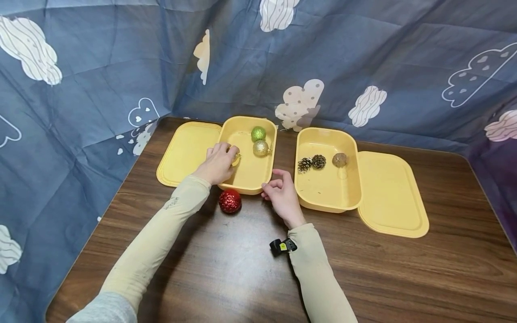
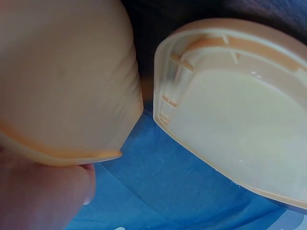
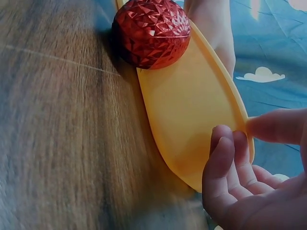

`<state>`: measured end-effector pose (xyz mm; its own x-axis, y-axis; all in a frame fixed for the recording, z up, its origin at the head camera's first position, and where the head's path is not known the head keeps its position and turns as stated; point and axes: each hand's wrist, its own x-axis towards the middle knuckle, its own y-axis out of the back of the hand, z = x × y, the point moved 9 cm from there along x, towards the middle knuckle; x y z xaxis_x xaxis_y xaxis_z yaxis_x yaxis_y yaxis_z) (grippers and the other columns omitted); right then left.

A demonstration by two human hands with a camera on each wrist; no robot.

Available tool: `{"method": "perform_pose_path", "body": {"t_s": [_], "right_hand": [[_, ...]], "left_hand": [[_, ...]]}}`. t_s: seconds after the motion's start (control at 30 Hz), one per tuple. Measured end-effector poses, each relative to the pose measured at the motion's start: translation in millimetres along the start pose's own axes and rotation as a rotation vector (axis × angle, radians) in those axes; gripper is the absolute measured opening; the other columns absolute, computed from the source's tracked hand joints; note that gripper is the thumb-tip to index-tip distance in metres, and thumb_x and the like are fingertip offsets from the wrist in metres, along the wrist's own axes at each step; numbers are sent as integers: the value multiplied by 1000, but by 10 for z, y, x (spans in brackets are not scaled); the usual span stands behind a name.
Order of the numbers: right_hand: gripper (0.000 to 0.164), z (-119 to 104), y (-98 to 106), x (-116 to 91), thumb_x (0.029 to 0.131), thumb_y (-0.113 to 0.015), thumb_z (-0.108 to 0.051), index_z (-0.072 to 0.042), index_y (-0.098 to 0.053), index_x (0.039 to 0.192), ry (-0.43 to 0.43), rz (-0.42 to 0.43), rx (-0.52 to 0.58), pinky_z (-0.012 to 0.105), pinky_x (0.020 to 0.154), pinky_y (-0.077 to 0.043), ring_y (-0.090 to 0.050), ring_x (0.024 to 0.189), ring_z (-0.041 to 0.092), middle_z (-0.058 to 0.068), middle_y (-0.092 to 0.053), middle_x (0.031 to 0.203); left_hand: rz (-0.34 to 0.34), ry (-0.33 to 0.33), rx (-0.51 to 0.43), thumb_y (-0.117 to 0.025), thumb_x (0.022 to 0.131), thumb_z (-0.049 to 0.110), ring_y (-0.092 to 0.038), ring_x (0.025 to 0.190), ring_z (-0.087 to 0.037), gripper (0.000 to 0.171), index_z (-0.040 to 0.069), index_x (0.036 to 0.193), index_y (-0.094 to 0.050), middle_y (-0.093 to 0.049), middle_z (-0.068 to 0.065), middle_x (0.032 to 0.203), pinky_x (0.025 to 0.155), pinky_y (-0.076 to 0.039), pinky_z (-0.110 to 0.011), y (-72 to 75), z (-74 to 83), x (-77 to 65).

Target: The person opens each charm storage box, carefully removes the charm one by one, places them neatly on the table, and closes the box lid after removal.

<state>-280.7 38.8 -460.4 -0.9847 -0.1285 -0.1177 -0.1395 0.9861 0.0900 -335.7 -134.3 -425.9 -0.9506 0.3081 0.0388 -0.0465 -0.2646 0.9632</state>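
My left hand (image 1: 220,162) reaches over the left rim of a yellow plastic box (image 1: 246,186), its fingers bent round a gold bauble (image 1: 236,159) mostly hidden beneath them. A green glitter bauble (image 1: 258,133) and a pale gold bauble (image 1: 260,148) lie at the box's far right. At the near right corner, my right hand (image 1: 281,194) pinches the rim, with the thumb and bent fingers (image 3: 221,158) visible in the right wrist view. On the table just in front of the box sits a faceted red bauble (image 1: 230,200).
A second yellow box (image 1: 329,197) to the right contains two pine cones (image 1: 318,162) and a round brown ball (image 1: 339,159). Yellow lids lie beside the boxes, one at left (image 1: 187,150) and one at right (image 1: 393,193). A blue cloth (image 1: 242,58) hangs behind the table.
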Motion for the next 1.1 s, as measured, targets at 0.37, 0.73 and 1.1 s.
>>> {"method": "perform_pose_path", "body": {"t_s": [0.37, 0.73, 1.1], "right_hand": [[47, -52, 23, -10, 90, -61, -3, 0, -44, 134, 48, -4, -69, 28, 67, -55, -66, 75, 31, 12, -63, 83], [47, -46, 35, -10, 90, -62, -4, 1, -45, 133, 51, -14, -95, 37, 72, -57, -65, 70, 19, 13, -64, 86], [42, -61, 28, -23, 90, -62, -3, 1, -49, 129, 67, -15, -99, 38, 72, -57, -66, 77, 33, 13, -63, 85]], "left_hand": [[-30, 4, 17, -67, 77, 5, -41, 120, -36, 50, 6, 123, -48, -50, -21, 125, 95, -32, -47, -13, 10, -5], [-31, 7, 53, -69, 73, 4, -42, 118, -37, 60, 4, 129, -48, -49, -21, 128, 95, -34, -48, -22, 15, 3], [-1, -9, 26, -66, 71, 1, -44, 118, -36, 61, 5, 130, -50, -53, -19, 124, 93, -34, -48, -10, 6, -8]]}}
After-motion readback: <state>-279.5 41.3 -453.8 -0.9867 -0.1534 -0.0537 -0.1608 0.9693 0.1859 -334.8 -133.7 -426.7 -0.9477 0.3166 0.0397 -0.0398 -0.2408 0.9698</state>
